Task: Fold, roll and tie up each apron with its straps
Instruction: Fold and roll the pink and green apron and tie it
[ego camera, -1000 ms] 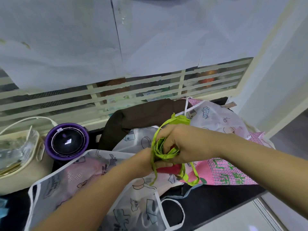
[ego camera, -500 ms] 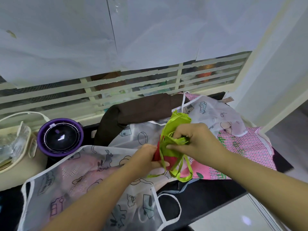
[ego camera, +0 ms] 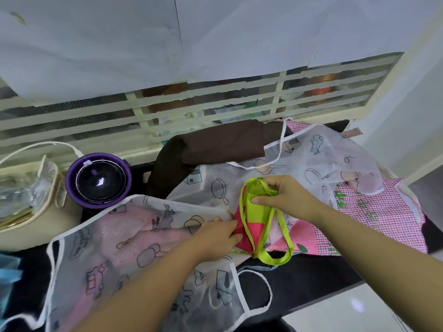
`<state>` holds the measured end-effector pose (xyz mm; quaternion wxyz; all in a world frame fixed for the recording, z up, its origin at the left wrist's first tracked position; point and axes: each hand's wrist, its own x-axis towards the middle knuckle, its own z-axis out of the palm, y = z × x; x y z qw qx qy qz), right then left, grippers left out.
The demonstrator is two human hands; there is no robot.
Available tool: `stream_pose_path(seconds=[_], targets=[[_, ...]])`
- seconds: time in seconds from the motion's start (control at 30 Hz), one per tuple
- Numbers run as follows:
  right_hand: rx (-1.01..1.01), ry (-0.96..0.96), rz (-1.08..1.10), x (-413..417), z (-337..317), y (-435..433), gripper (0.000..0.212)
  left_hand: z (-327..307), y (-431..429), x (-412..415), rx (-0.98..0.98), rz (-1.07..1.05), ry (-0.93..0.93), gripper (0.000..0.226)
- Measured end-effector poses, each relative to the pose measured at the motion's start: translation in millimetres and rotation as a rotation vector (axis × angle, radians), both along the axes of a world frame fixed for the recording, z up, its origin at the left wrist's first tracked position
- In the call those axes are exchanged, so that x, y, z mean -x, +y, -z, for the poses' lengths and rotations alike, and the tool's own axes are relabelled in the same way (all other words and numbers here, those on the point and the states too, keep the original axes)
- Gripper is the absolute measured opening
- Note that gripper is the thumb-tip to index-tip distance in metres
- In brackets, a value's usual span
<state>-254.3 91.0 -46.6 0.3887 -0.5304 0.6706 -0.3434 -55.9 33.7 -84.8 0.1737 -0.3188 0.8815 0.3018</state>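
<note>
**A:** Where is the roll (ego camera: 257, 212) sitting?

**B:** It is lying on the heap in the middle of the table (ego camera: 316, 279), resting on a white apron (ego camera: 124, 238) with a pink apron (ego camera: 383, 219) just beside it. Both hands are holding it.

**A:** How are the fingers gripping?

**B:** The right hand (ego camera: 287, 197) is curling over the roll's far end, thumb pressing the green face and fingers closing on top, seemingly trapping the strap (ego camera: 275, 258) there. The left hand (ego camera: 217, 233) is pinching the near red edge, fingers above and thumb below. Neither hand is lying open.

**A:** How is it going to handle?

**B:** I am judging it light and soft. Thin cloth like this is probably wanting to spring open once the pressure is coming off, and it is looking a little slick. Nothing here is looking fragile.

**A:** So where should one be holding?

**B:** Across the roll's middle or ends, squeezing the layers flat, never by a loose corner. The strap is hanging in a slack loop off the near end, so I would be taking it close to the roll, where pulling is tightening the wrap rather than dragging the bundle.
</note>
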Motion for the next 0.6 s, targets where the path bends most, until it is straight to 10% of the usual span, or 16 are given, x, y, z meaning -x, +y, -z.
stream_pose_path(seconds=[0.6], targets=[[-0.088, 0.053, 0.225, 0, 59, -22, 0.011, 28, 10, 24, 0.147, -0.302, 0.046, 0.054]])
